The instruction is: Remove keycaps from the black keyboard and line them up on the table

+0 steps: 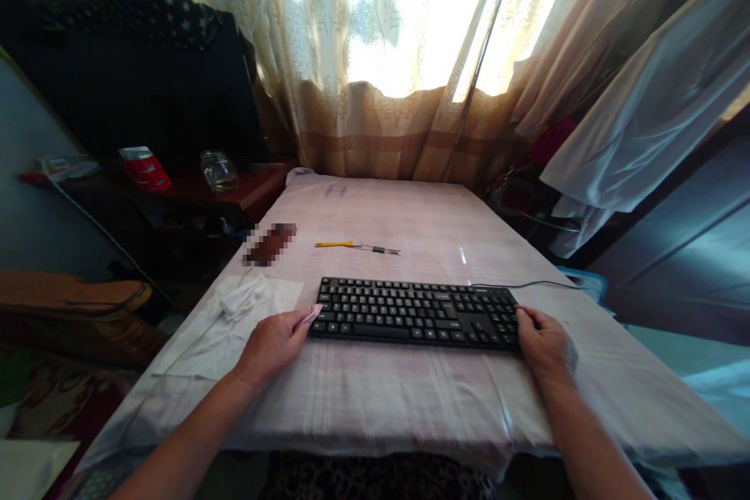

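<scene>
Head view: on a cloth-covered table before me, a black keyboard lies with its long axis running left to right, space bar edge toward me, cable leaving the far edge at right. My left hand has its fingers closed on a small cloth at the keyboard's left end; my right hand pinches its right end. Beyond lies a yellow-handled tool.
</scene>
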Demonstrator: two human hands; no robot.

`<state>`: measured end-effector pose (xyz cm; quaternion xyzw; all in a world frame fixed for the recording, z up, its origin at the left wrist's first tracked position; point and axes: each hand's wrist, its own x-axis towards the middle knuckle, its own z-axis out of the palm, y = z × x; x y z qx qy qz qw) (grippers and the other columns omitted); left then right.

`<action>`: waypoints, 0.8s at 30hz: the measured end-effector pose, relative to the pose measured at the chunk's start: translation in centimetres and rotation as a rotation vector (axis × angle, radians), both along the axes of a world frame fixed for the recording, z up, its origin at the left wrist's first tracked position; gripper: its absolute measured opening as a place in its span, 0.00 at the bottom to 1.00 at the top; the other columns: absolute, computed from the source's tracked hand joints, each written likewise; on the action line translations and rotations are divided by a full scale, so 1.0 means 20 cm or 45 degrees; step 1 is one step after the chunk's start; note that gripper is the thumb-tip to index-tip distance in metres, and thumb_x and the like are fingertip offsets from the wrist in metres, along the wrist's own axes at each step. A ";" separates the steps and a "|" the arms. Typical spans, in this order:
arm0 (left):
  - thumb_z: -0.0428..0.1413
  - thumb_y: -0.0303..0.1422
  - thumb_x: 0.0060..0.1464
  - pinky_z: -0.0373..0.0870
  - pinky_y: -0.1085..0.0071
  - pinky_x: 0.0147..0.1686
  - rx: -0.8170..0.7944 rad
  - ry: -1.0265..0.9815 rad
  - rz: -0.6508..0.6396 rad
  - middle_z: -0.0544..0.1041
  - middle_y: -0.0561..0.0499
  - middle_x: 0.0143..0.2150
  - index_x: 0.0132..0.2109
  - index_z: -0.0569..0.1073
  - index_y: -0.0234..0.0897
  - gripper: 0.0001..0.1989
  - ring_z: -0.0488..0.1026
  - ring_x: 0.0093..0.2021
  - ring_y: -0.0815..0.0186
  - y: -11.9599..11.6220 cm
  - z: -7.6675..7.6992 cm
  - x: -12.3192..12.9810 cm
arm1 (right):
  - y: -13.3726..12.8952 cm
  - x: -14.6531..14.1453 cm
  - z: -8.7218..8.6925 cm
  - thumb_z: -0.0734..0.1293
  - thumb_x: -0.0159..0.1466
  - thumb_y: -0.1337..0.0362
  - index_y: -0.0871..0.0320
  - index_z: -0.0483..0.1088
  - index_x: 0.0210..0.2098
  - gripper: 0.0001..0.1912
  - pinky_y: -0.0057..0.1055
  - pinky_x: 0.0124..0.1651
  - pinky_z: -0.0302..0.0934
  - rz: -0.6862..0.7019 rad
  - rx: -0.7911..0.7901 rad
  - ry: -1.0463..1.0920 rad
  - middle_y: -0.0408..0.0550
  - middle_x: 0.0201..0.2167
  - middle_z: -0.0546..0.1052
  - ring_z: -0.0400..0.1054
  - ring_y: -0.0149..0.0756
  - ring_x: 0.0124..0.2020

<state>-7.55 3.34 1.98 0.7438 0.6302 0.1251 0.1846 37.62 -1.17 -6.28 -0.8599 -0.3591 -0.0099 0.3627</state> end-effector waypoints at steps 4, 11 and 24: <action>0.48 0.40 0.61 0.68 0.70 0.43 0.040 -0.009 -0.028 0.82 0.50 0.46 0.52 0.77 0.48 0.17 0.78 0.46 0.59 0.07 -0.01 0.03 | 0.02 0.01 -0.01 0.58 0.56 0.52 0.58 0.78 0.40 0.25 0.40 0.40 0.63 0.042 0.034 -0.028 0.56 0.42 0.77 0.69 0.49 0.41; 0.47 0.33 0.63 0.70 0.65 0.44 0.188 0.340 -0.104 0.81 0.46 0.48 0.54 0.75 0.43 0.18 0.78 0.46 0.55 0.11 0.01 0.10 | 0.01 0.02 -0.02 0.59 0.54 0.51 0.56 0.77 0.39 0.23 0.41 0.44 0.64 0.115 0.127 0.008 0.54 0.43 0.78 0.70 0.47 0.41; 0.48 0.28 0.61 0.73 0.65 0.43 0.381 0.456 -0.185 0.81 0.46 0.47 0.57 0.72 0.40 0.19 0.78 0.44 0.58 -0.03 -0.10 0.02 | 0.01 0.04 -0.04 0.60 0.52 0.48 0.56 0.79 0.37 0.24 0.40 0.40 0.66 0.146 0.212 0.049 0.54 0.38 0.80 0.72 0.47 0.37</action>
